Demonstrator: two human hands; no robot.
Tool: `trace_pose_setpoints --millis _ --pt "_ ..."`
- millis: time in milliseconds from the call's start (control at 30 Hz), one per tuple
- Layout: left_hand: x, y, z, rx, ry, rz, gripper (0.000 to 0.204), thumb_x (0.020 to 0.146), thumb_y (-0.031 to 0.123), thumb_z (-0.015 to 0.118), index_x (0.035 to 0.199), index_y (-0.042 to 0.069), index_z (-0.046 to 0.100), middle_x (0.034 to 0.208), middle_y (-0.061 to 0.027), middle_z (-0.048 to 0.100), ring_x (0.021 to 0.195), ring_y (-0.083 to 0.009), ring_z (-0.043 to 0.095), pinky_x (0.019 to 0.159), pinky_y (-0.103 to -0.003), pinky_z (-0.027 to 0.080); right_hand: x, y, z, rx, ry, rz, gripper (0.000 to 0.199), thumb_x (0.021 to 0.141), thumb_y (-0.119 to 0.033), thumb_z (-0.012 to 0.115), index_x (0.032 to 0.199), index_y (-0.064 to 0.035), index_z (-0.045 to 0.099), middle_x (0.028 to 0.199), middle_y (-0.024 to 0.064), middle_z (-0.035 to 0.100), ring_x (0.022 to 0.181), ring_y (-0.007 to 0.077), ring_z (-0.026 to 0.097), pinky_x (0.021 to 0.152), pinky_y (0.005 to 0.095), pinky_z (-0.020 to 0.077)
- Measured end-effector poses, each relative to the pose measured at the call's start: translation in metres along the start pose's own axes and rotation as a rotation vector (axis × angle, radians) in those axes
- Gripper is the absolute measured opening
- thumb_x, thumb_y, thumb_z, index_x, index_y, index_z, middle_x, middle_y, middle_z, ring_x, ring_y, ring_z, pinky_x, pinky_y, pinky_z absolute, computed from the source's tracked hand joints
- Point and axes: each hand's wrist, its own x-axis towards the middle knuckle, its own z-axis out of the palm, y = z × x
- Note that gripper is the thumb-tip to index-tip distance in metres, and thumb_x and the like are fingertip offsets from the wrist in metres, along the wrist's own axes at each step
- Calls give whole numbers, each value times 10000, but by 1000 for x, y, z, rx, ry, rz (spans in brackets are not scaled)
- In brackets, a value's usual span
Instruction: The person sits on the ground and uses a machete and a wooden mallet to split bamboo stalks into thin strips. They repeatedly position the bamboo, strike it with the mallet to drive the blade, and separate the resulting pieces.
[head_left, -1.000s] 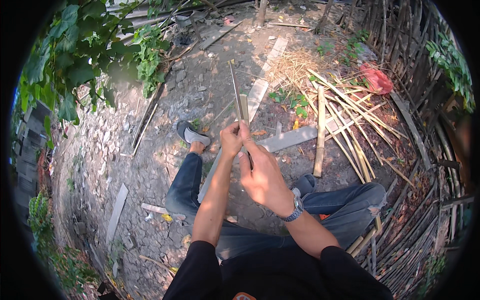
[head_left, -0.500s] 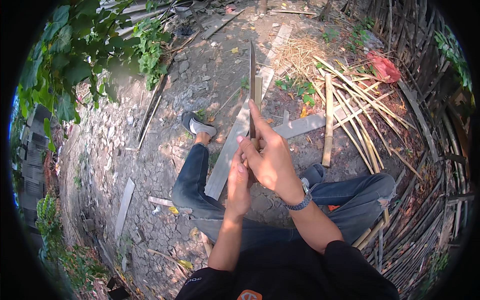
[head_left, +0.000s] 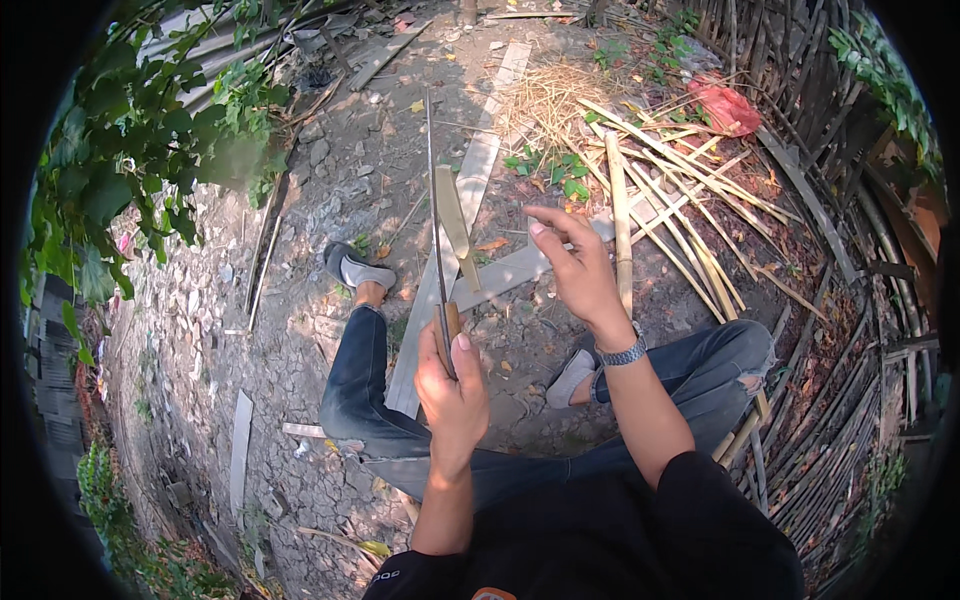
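My left hand point(head_left: 455, 400) is closed around the wooden handle of a long knife point(head_left: 437, 225). Its thin, dark blade points away from me, edge-on to my view. To the right of the knife, apart from it, my right hand point(head_left: 578, 262) is raised with thumb and forefinger stretched out and nothing between them. A watch with a metal band circles that wrist. Just beyond the blade, over the planks, is a tan, flat, pointed wooden piece point(head_left: 453, 215); what it rests on I cannot tell.
A long grey plank point(head_left: 484, 165) runs away from my legs, crossed by another plank point(head_left: 520, 270). Split bamboo strips point(head_left: 690, 215) and a thicker bamboo pole point(head_left: 618, 225) lie to the right, near a red plastic bag point(head_left: 724, 105). Stick fencing stands at the right; leafy vines point(head_left: 120, 180) hang at the left.
My hands have parted: the right one has left the knife and moved right, while the left holds the handle lower and further left. The view has shifted slightly right.
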Motion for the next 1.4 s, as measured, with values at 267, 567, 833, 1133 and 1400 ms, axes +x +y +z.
trace_pose_setpoints --millis 267,567,833,1133,1400 --pt "14 20 16 -76 21 -3 309 1105 254 454 1213 -16 558 659 45 439 555 -18 360 500 -208 261 39 359 -99 -713 189 596 774 769 -325 825 1396 31 542 1221 295 628 1049 402 686 979 441 532" --pt "13 33 13 -41 -19 -101 269 1044 151 457 1221 -25 556 704 -2 494 576 -58 420 523 -241 319 -36 454 -92 -876 145 971 915 821 -368 808 1557 -91 341 1662 238 203 1424 466 428 1152 526 431" --pt "6 19 7 -12 52 -58 294 1097 275 442 1186 10 534 662 48 425 541 -16 342 503 -203 242 -1 350 -90 -663 352 835 508 710 -195 728 1182 -16 671 1036 228 732 1014 428 704 935 502 547" --pt "1 20 1 -125 15 -89 255 1078 146 469 1251 -28 540 718 41 461 605 -29 402 544 -219 319 114 167 -121 -472 329 -97 750 699 -330 897 1294 13 596 1074 229 703 1010 325 690 922 433 537" --pt "-3 1 -2 71 54 80 233 1067 126 499 1212 -45 559 753 -64 559 611 -118 499 578 -312 424 204 -19 -41 -40 163 -505 653 761 -260 868 1312 -29 607 1000 149 725 917 271 725 856 387 573"
